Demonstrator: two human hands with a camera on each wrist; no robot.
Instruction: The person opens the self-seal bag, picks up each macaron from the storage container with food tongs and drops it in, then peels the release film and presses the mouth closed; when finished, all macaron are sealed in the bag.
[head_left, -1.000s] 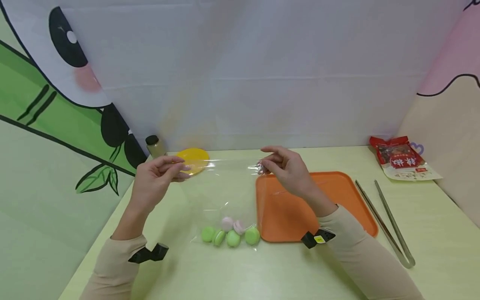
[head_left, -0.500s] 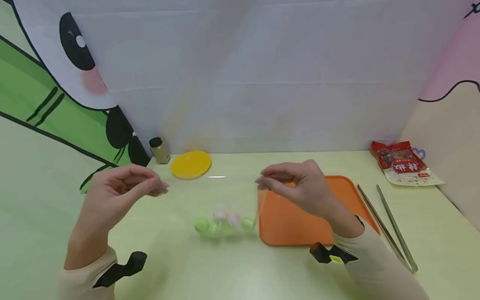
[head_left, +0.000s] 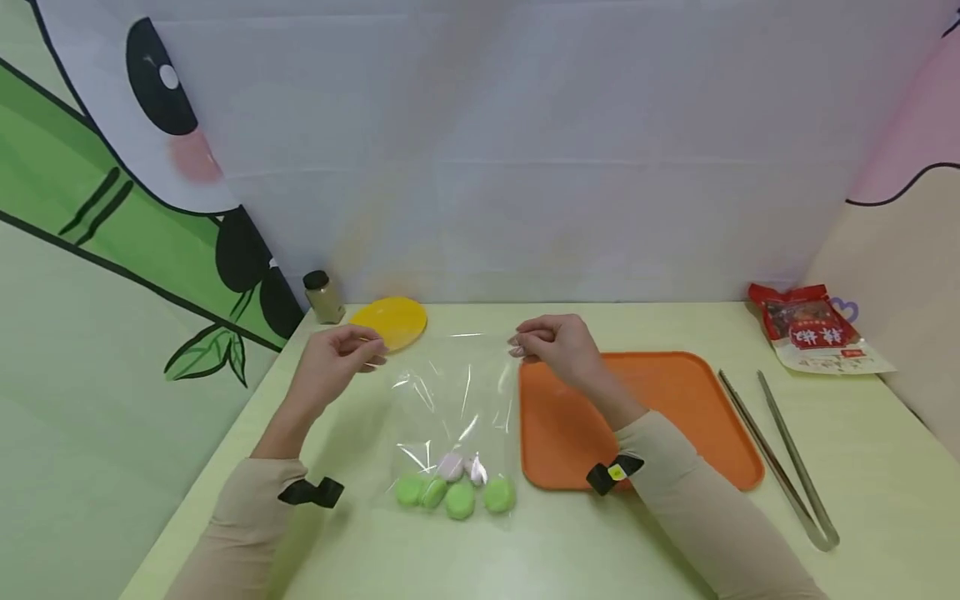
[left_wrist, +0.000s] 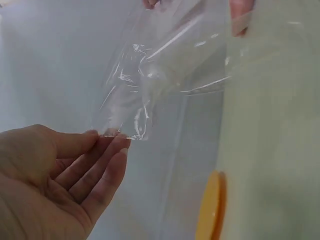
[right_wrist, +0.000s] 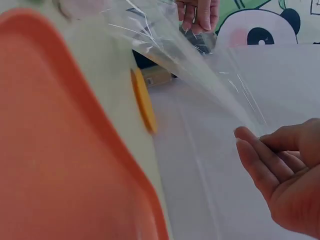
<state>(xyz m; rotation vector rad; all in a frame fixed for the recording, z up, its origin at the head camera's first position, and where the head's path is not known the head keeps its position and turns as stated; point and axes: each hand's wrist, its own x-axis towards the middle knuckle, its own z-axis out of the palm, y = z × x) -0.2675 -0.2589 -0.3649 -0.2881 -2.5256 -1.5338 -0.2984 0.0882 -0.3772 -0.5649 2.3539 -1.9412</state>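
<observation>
A clear plastic bag [head_left: 450, 408] hangs between my two hands, its top edge stretched across. Several green macarons [head_left: 460, 500] and two pale pink macarons [head_left: 451, 467] lie at the bottom of it. My left hand [head_left: 337, 362] pinches the bag's upper left corner between thumb and fingers, as the left wrist view shows up close. At the upper right corner, my right hand [head_left: 558, 350] pinches the film; the right wrist view shows the corner between thumb and fingertips. Whether the bag's bottom touches the table cannot be told.
An orange tray [head_left: 637, 425] lies under and beside my right forearm. Metal tongs [head_left: 787, 467] rest to its right. A red-and-white food packet [head_left: 813, 329] lies at the back right. A yellow plate [head_left: 393, 321] and a dark-capped jar [head_left: 322, 298] are at the back left.
My left hand swung out leftward and low, then came back toward the right. The bag moved and now shows more creases. Both hands keep their pinch; the macarons stay at the bottom.
</observation>
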